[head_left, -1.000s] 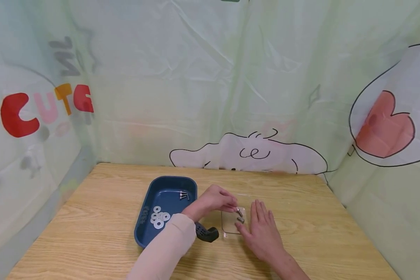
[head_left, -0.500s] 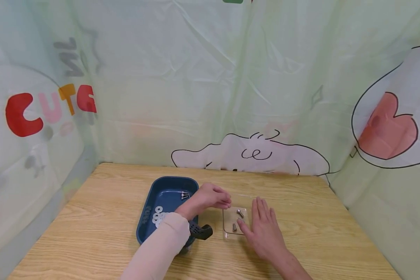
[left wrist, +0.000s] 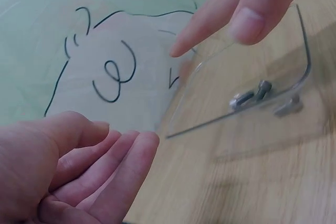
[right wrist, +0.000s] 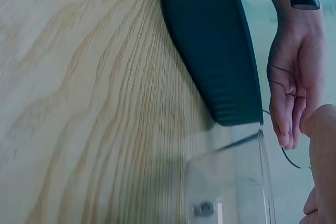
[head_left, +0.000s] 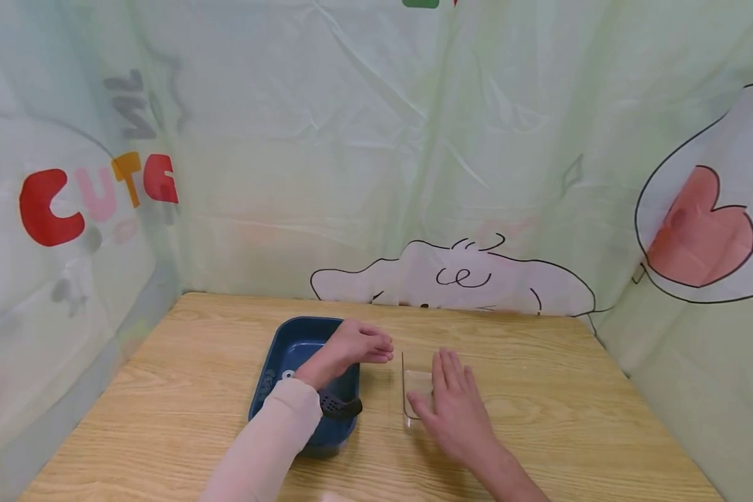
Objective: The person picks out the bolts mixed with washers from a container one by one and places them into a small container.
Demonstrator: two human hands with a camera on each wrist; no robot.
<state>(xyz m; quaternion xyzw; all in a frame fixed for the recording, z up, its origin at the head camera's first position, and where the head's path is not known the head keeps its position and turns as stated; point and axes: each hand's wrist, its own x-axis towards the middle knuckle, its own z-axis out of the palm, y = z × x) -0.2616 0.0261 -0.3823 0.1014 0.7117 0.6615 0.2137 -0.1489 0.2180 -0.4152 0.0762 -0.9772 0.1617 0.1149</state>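
My left hand hovers at the right side of a blue tray; its fingers are loosely extended and nothing shows between them and the thumb. To its right on the table stands a clear plastic box. My right hand lies flat over the box's right side, thumb reaching across the near part. Inside the box, short metal bolts lie near the wall in the left wrist view. From the head, the right hand hides them. One bolt also shows through the box in the right wrist view.
A washer shows in the blue tray, while the left forearm covers much of the tray's inside. A black wrist strap mount juts from the left wrist. Behind the wooden table hangs a printed curtain.
My left hand has drawn back leftward from the clear box to the tray's edge. My right hand has shifted slightly left, and the bolts seen earlier from the head are hidden.
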